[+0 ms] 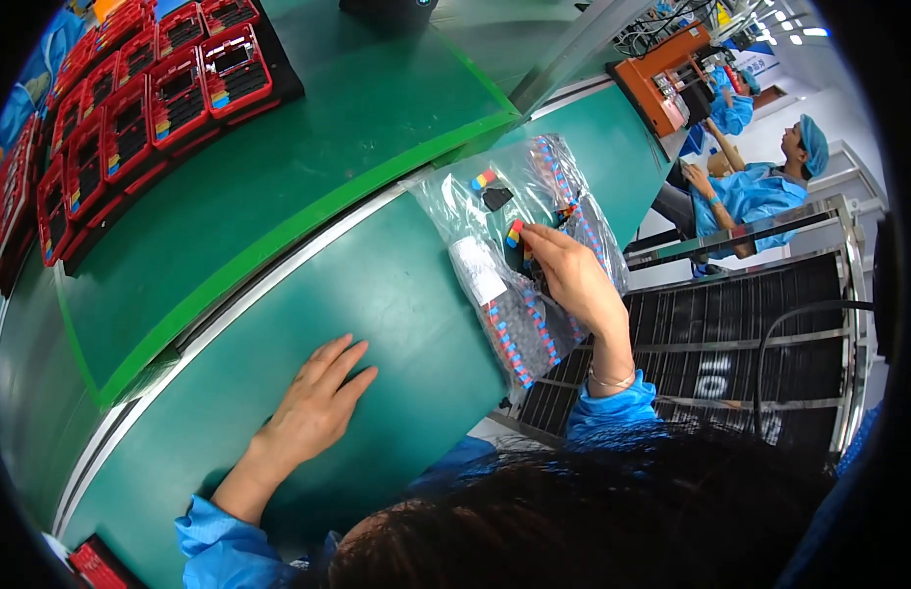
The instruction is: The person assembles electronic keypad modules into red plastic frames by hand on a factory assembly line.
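My right hand (578,280) is over a clear plastic bag (436,201), its thumb and fingers closed on a small black part with a red, yellow and blue end (515,233). Rows of similar colour-tipped black parts (534,324) lie in the bag, and a white label (480,270) is on it. Farther up on the bag rest another colour-tipped piece (485,180) and a small black piece (496,199). My left hand (313,407) lies on the green worktop (396,294) with its fingers stretched out, holding nothing.
Beyond a green-edged ledge (308,221), a black tray holds several red frames (234,69) with dark parts inside. A red item (97,564) shows at the lower left. To the right stand a metal rack (710,324), an orange machine (661,79) and a co-worker in blue (754,201).
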`<state>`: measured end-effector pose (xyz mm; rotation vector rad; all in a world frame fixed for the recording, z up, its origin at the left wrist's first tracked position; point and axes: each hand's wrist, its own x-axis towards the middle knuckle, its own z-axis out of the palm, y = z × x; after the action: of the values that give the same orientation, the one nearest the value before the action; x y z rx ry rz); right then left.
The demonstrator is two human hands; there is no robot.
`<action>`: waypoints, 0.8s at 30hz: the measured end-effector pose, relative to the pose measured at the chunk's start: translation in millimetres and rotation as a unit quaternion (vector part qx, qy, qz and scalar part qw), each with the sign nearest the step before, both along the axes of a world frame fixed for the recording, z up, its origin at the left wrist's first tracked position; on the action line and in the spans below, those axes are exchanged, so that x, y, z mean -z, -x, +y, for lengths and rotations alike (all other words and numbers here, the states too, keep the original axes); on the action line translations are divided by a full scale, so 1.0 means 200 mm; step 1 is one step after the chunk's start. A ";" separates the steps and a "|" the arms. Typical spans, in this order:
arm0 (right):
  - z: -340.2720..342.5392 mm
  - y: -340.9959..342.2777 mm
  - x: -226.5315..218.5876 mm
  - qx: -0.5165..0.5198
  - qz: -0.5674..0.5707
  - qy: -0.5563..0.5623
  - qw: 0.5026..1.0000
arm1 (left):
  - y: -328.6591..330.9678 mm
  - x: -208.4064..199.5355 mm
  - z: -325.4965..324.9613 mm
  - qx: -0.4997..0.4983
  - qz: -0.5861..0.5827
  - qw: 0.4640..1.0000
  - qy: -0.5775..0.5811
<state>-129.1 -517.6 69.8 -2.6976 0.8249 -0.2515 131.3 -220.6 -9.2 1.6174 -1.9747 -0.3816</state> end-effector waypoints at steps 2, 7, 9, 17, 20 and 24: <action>-0.05 -0.01 0.03 0.024 0.026 0.038 0.999 | 0.00 0.00 0.01 -0.003 0.000 1.000 -0.004; -0.16 -0.04 0.07 0.017 -0.018 0.082 0.996 | 0.00 -0.02 0.01 -0.003 0.007 1.000 -0.007; -0.21 -0.08 0.08 0.006 -0.024 0.084 0.996 | 0.01 -0.01 0.02 -0.002 -0.008 1.000 -0.002; -0.28 -0.06 -0.02 -0.110 0.044 0.006 0.993 | 0.00 0.01 0.01 -0.004 -0.004 1.000 0.000; -0.24 0.00 -0.07 -0.070 0.037 0.025 0.997 | 0.00 0.01 0.01 -0.005 -0.006 1.000 -0.001; -0.26 0.10 -0.05 -0.002 0.037 0.030 0.999 | 0.00 0.00 0.00 -0.001 -0.012 1.000 -0.001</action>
<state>-149.2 -569.5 80.1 -2.7788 0.8468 -0.1792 130.4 -220.4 -8.3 1.6325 -1.9899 -0.3659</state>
